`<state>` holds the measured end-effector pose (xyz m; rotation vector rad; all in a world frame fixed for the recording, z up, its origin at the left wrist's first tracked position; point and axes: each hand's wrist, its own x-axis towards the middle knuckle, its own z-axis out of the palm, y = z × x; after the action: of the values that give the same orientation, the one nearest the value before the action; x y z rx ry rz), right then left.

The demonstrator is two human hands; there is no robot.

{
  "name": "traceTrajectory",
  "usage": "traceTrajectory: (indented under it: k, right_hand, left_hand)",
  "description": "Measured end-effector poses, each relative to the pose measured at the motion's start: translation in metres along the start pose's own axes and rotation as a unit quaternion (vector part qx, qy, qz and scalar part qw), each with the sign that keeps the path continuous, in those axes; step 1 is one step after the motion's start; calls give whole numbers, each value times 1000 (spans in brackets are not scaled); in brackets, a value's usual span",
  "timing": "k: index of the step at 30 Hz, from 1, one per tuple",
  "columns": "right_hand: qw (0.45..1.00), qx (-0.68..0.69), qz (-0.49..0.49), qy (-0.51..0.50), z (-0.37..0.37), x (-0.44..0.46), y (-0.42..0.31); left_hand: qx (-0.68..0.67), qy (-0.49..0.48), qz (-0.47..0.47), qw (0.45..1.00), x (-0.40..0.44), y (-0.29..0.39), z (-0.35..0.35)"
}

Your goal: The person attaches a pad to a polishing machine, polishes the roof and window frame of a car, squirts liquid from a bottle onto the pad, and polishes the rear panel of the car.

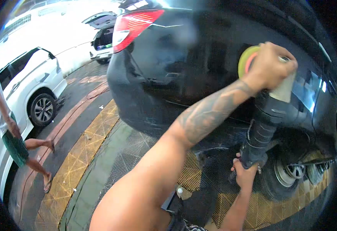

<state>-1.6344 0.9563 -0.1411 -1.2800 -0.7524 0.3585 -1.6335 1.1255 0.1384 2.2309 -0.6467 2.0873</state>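
Note:
A polisher [261,133] with a black ribbed body and pale head stands nearly upright beside a dark, glossy car [164,77]. Its yellow round pad [242,63] faces the rear side panel and appears to touch it. From above, my left hand [271,65] is closed over the polisher's head, its tattooed forearm crossing the view. Lower down, my right hand [246,172] wraps round the black handle end. The fingers on the far side of the handle are partly hidden.
Below my hands is the car's rear wheel [286,175]; its red tail light [135,29] is upper left. A person [3,115] walks beside a white car [24,82]. Another white car [102,44] has its tailgate raised. Yellow grid mats [78,158] cover part of the floor.

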Motion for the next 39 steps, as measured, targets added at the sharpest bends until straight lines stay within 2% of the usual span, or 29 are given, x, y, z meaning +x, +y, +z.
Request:
traceTrajectory:
  k: [1, 2, 3, 5, 7, 8, 10, 12, 15, 17, 18, 19, 22, 23, 24, 26, 32, 33, 36, 38, 39]
  right_hand:
    - [1000, 2, -1, -9, 11, 6, 6]
    - [995, -88, -45, -15, 22, 15, 17]
    - [989, -132, -69, -21, 33, 20, 17]
    - [970, -214, -111, -45, 60, 30, 5]
    - [957, -220, -169, -85, 97, 32, -45]
    - [949, -221, -198, -105, 116, 33, -70]
    - [927, -235, -220, -191, 149, 40, -92]
    - [910, -234, -259, -224, 184, 44, -107]
    - [885, -273, -252, -281, 226, 51, -127]
    - [879, -290, -240, -293, 239, 51, -139]
    - [869, -304, -247, -302, 241, 50, -142]
    - [859, -320, -252, -311, 241, 50, -144]
    - [865, -305, -259, -303, 229, 49, -145]
    - [868, -308, -254, -294, 222, 48, -145]
    - [877, -312, -246, -272, 215, 46, -146]
    - [885, -318, -235, -245, 199, 44, -149]
    - [931, -223, -228, -179, 128, 40, -154]
    - [947, -204, -178, -173, 115, 46, -144]
    - [982, -133, -97, -91, 69, 49, -139]
    - [994, -90, -39, -41, 42, 52, -151]
    - [996, -65, -8, -56, 25, 54, -162]
  left_hand:
    - [54, 19, 76, 995, 0, -7, -31]
    - [121, 7, 139, 983, 0, -15, -64]
    - [26, -9, 14, 1000, 1, -17, -92]
    - [-51, -24, -102, 993, 5, -29, -146]
    - [72, 41, 39, 996, 11, -68, -195]
    - [172, 103, 170, 965, 8, -95, -218]
    - [240, 66, 139, 959, -9, -123, -292]
    - [154, 86, 40, 984, -19, -96, -351]
    - [38, 162, -90, 982, -46, -130, -423]
    - [-137, 209, -190, 949, -50, -114, -441]
    - [-261, 222, -252, 905, -50, -96, -443]
    - [-245, 217, -257, 909, -48, -97, -445]
    - [-254, 216, -264, 905, -40, -94, -427]
    - [-243, 201, -264, 911, -32, -94, -417]
    - [-293, 159, -262, 906, -21, -92, -408]
    - [-188, 142, -215, 948, -1, -87, -374]
    - [-66, 192, -187, 961, 60, -75, -246]
    - [-37, 184, -176, 966, 66, -72, -216]
    - [125, 153, -102, 975, 93, -76, -121]
    - [380, 120, 13, 917, 115, -93, -56]
    - [458, 96, 41, 883, 126, -98, -27]
